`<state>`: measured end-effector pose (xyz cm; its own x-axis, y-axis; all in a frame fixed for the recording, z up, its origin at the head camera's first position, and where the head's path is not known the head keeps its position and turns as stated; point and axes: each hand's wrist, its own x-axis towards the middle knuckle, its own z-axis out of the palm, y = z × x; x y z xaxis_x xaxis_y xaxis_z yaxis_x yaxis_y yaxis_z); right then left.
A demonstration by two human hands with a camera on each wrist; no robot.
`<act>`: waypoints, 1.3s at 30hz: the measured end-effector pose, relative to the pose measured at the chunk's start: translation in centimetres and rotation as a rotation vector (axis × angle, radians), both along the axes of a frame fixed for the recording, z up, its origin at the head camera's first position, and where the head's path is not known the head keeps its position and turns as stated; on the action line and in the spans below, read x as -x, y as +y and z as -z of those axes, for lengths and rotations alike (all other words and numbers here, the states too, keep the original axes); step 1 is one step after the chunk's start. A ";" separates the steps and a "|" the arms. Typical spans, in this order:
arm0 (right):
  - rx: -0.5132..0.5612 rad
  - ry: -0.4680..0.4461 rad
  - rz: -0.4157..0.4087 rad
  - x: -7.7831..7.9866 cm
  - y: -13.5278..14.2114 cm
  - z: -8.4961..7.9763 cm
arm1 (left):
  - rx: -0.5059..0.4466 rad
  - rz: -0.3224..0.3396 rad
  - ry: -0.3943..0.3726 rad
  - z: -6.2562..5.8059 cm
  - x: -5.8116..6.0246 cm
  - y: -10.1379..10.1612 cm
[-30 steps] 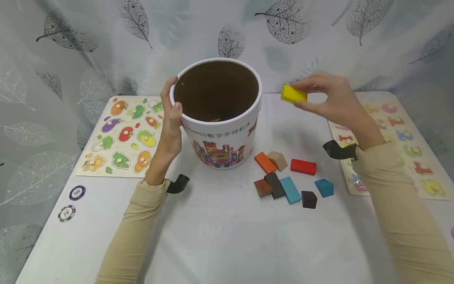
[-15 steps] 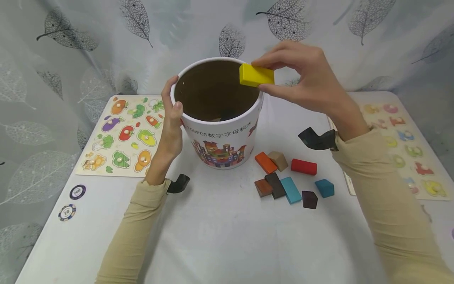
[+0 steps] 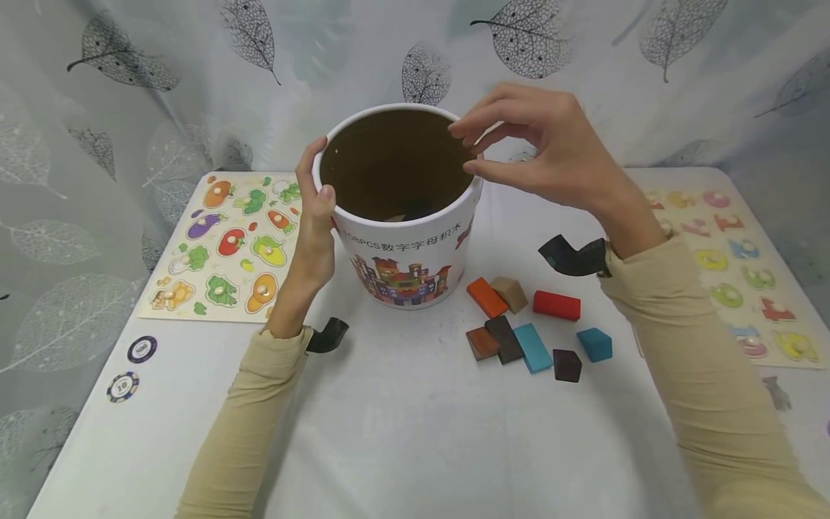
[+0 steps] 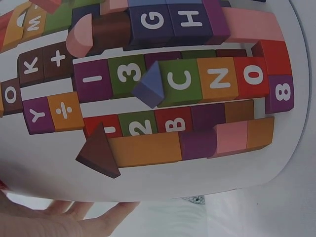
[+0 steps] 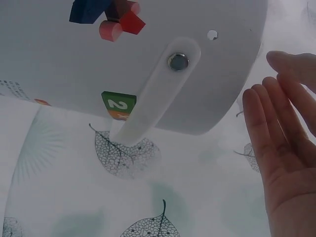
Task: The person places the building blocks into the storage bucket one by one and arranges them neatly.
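Note:
A large white bucket (image 3: 408, 252) with printed toy blocks on its wall stands on the table, its mouth tipped toward the head camera. My left hand (image 3: 315, 223) grips its left rim, thumb over the edge and fingers along the outside. At the right rim is my right hand (image 3: 541, 140), fingers and thumb apart with nothing between them; the right wrist view also has this hand (image 5: 286, 143) empty beside the bucket wall. Deep in the bucket a pale piece and a dark piece (image 3: 418, 209) show partly; the rest of the bottom is hidden.
Right of the bucket lie several loose blocks, among them an orange block (image 3: 487, 298), a red block (image 3: 557, 305) and a light blue block (image 3: 533, 347). A vegetable puzzle board (image 3: 223, 249) is at left, a number puzzle board (image 3: 746, 267) at right. Two poker chips (image 3: 142, 349) lie front left.
My right hand carried a yellow block leftward to the bucket's mouth and let it go; the block is out of sight now. My left hand has stayed on the rim.

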<state>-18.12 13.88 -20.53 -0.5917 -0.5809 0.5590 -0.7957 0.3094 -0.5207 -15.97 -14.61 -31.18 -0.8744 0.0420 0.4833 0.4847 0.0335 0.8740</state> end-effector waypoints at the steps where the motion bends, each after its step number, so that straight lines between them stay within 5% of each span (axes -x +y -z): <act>1: -0.005 0.003 -0.001 -0.1 0.1 0.0 | 0.001 0.000 -0.001 0.0 0.0 0.0; 11: -0.069 0.016 0.042 -2.3 3.2 0.7 | -0.002 0.007 -0.012 -0.1 0.0 -0.1; 16: -0.175 -0.035 0.076 -3.8 6.0 3.7 | -0.010 0.008 -0.013 -0.1 -0.1 -0.2; 27: -0.376 -0.355 0.212 -6.7 11.2 12.6 | -0.026 0.017 -0.010 0.0 0.1 0.0; 33: -0.427 -0.472 0.260 -7.1 12.4 14.9 | 0.008 0.002 -0.023 0.0 0.0 0.0; 39: -0.476 -0.468 0.290 -7.2 12.4 15.7 | 0.002 0.001 -0.019 -0.2 0.0 0.1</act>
<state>-10.90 26.27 -36.18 -0.8740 -0.4817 -0.0646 -0.3741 0.7516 -0.5432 -15.94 -14.49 -31.03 -0.8836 0.0440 0.4662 0.4678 0.0344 0.8832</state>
